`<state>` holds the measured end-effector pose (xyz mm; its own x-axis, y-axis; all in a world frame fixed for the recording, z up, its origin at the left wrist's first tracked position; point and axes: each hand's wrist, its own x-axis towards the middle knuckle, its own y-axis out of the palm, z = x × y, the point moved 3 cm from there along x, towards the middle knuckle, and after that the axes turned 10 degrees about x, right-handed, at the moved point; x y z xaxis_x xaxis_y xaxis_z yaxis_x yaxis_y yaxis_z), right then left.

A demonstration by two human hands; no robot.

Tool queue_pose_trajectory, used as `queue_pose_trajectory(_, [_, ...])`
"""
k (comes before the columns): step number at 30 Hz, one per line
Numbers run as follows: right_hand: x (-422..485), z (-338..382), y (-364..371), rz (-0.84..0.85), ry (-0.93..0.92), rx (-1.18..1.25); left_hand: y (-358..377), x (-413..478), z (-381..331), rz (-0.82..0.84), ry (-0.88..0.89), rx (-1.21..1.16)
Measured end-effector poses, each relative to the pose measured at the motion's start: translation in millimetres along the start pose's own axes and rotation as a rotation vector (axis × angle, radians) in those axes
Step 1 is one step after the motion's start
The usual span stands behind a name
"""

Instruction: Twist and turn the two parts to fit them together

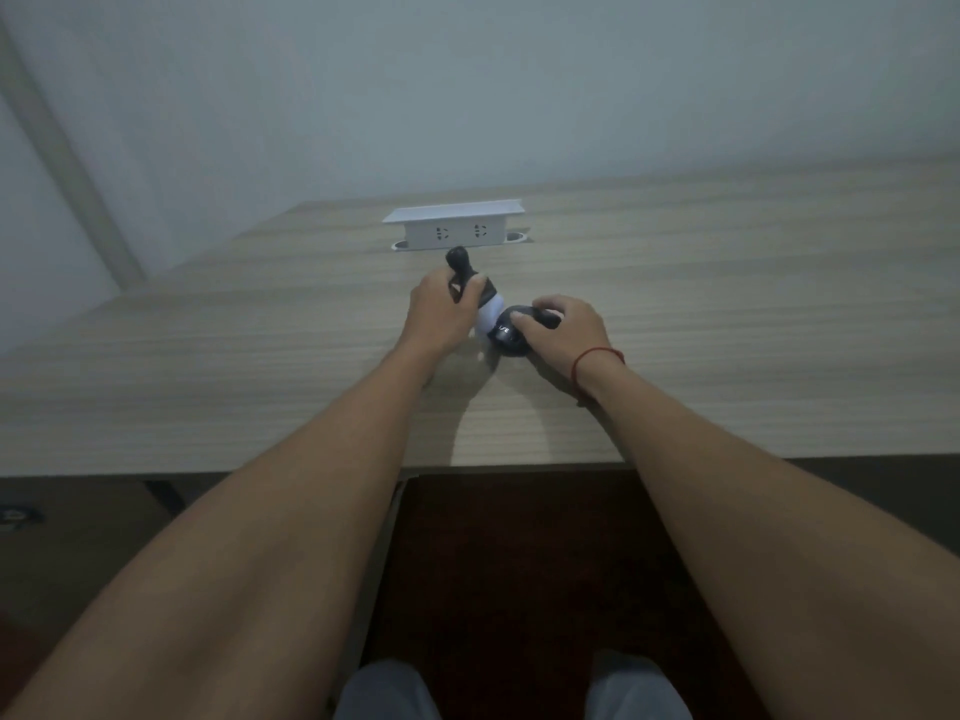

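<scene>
My left hand (441, 309) grips a slim black handle-like object (460, 265) that sticks up above my fingers near the middle of the wooden table (727, 314). A white rounded part (491, 311) shows just right of that hand. My right hand (569, 324) curls over a round black object (511, 337) with white lettering, which rests on the table against the white part. A red string circles my right wrist (597, 363).
A white pop-up socket box (457, 226) with two outlets stands open at the back of the table, just beyond my left hand. A pale wall rises behind. The table's front edge runs across below my forearms, with dark floor and my knees underneath.
</scene>
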<state>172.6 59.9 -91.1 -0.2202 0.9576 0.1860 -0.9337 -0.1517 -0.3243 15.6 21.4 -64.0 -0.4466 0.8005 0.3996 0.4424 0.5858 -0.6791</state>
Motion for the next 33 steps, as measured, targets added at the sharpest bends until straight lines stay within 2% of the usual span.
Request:
queue_pose_trajectory(3, [-3,0,5,0.005,-0.002,-0.072,11,2,10,0.096,-0.019,0.124])
queue_pose_trajectory(5, [-4,1,6,0.035,-0.008,-0.069,11,4,16,0.081,-0.055,0.159])
queue_pose_trajectory(8, [-3,2,7,0.075,0.008,-0.064,5,1,2,-0.015,-0.036,-0.077])
queue_pose_trajectory(10, [-3,3,7,0.086,-0.004,-0.076,7,0,-7,0.03,-0.021,-0.137])
queue_pose_trajectory(12, [-5,4,7,0.095,-0.016,-0.07,10,0,-5,0.069,-0.047,-0.068])
queue_pose_trajectory(15, [-6,3,6,0.104,-0.015,-0.078,3,5,0,0.012,-0.055,0.086])
queue_pose_trajectory(19, [-7,5,6,0.147,-0.028,-0.123,1,6,-11,0.039,0.027,-0.047])
queue_pose_trajectory(24, [-12,7,2,0.162,-0.042,-0.126,8,8,-2,0.013,-0.011,0.167])
queue_pose_trajectory(29, [-9,9,1,0.172,-0.019,-0.121,11,3,-7,-0.048,-0.042,-0.129])
queue_pose_trajectory(33, [-10,9,0,0.145,-0.005,-0.075,13,3,-2,-0.112,-0.114,-0.007])
